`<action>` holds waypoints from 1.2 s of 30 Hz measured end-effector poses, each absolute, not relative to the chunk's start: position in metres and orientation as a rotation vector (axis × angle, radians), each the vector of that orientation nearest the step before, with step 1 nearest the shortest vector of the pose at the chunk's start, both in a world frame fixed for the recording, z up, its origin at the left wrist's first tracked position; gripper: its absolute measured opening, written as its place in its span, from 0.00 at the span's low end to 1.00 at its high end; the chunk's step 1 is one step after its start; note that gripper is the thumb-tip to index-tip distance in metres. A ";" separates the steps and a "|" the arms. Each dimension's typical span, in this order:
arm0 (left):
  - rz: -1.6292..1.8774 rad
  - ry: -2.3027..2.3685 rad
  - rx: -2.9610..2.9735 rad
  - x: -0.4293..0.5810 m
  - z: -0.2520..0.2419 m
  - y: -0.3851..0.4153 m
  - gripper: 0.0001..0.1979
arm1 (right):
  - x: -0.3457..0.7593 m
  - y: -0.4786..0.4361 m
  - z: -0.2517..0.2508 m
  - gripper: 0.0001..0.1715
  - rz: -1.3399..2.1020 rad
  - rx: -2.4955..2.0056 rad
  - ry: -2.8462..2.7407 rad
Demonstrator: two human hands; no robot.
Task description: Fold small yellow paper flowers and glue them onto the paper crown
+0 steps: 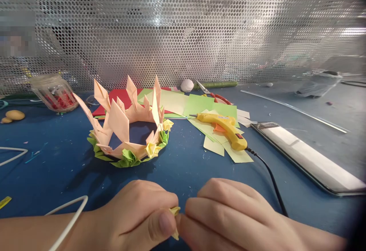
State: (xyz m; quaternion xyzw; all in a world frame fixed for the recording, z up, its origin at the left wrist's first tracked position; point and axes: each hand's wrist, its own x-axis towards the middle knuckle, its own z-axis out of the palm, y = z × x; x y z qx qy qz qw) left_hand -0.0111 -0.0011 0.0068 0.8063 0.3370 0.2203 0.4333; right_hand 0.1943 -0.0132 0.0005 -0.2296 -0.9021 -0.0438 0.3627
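At the bottom centre, my left hand [143,215] pinches a small piece of folded yellow paper [175,211] between thumb and fingers. My right hand [228,215] is closed against the other side of that piece, its fingertips touching it. Much of the paper is hidden by my fingers. Beyond my left hand stands a pink folded-paper crown [118,123], with green paper leaves [128,159] and yellow paper flowers [152,149] around its lower edge.
A yellow glue gun [223,123] lies on green paper sheets [213,146], its black cord running past my right hand. A phone [309,155] lies at right, red-handled scissors [214,95] behind. A glass jar [54,93] stands back left; a white cable [71,220] crosses my left wrist.
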 end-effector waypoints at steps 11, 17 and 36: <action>0.704 0.824 1.113 -0.008 -0.001 -0.001 0.22 | 0.191 -0.009 0.000 0.25 -0.325 -0.560 -2.164; 0.740 0.742 0.941 -0.006 -0.006 0.006 0.16 | 0.191 -0.012 0.009 0.32 -0.461 -0.568 -2.241; 0.646 0.846 1.068 -0.003 -0.003 0.006 0.21 | 0.193 -0.010 0.002 0.25 -0.448 -0.423 -2.264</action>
